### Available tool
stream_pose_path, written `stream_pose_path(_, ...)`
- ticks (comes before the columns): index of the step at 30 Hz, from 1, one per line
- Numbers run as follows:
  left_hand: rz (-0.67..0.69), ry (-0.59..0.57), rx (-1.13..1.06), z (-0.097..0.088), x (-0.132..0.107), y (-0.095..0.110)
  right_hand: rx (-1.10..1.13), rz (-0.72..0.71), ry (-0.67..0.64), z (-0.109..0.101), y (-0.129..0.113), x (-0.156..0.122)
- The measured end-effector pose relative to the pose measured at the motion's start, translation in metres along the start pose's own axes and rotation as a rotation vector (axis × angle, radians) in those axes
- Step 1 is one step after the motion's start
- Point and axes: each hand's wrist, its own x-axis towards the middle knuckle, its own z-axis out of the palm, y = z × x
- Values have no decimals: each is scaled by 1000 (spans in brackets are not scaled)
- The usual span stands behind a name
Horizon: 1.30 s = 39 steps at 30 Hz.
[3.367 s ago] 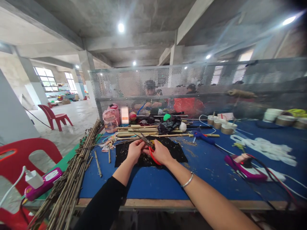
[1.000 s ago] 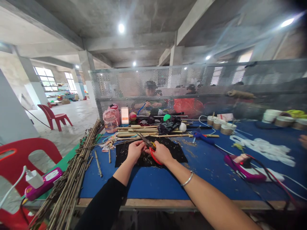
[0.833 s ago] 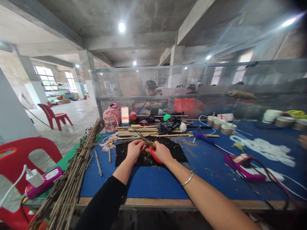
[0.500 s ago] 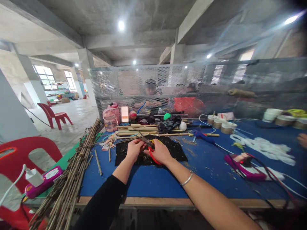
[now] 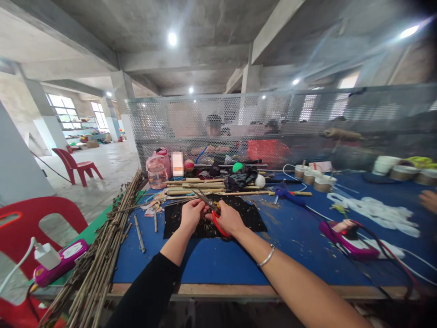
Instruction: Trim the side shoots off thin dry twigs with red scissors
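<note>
My right hand (image 5: 229, 218) grips red-handled scissors (image 5: 214, 217) whose dark blades point up and left, over a black cloth (image 5: 251, 215) strewn with small clippings on the blue table (image 5: 218, 259). My left hand (image 5: 191, 214) is closed in a pinch right beside the blades, holding something thin that I cannot make out. The two hands touch each other above the cloth. A silver bangle circles my right wrist, and a black sleeve covers my left forearm.
A bundle of long dry sticks (image 5: 105, 241) lies along the table's left edge. Cut bamboo pieces (image 5: 194, 186), a pink jug (image 5: 158, 169), tape rolls (image 5: 314, 180), a purple tool with cables (image 5: 348, 237) and white cloth (image 5: 378, 212) crowd the table. Behind a mesh screen (image 5: 273, 114) people sit. Red chairs (image 5: 37, 218) stand left.
The hands stay in the same place over the black cloth; the scissors shift slightly, the blades working at what the left fingers pinch. A person's hand shows at the far right edge.
</note>
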Motion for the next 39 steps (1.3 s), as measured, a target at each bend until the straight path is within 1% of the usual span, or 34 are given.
stream_pose_path(7,-38,13,-38,-1,3,-2,-14,21,0,0,2,1)
stream_pose_path(12,-55,63,-92,-3,4,-2,-13,30,7,-1,2,1)
stream_pose_path(19,-79,15,-102,-4,4,-2,23,-65,32,-1,1,0)
stream_pose_path(26,-73,2,-105,-6,5,-2,42,-59,26,0,2,1)
stream_pose_path(33,-65,-8,-160,-3,2,3,105,2,-13,-5,-3,-2)
stream_pose_path(39,-76,-98,-185,-5,2,6,114,-9,11,-6,-5,-3)
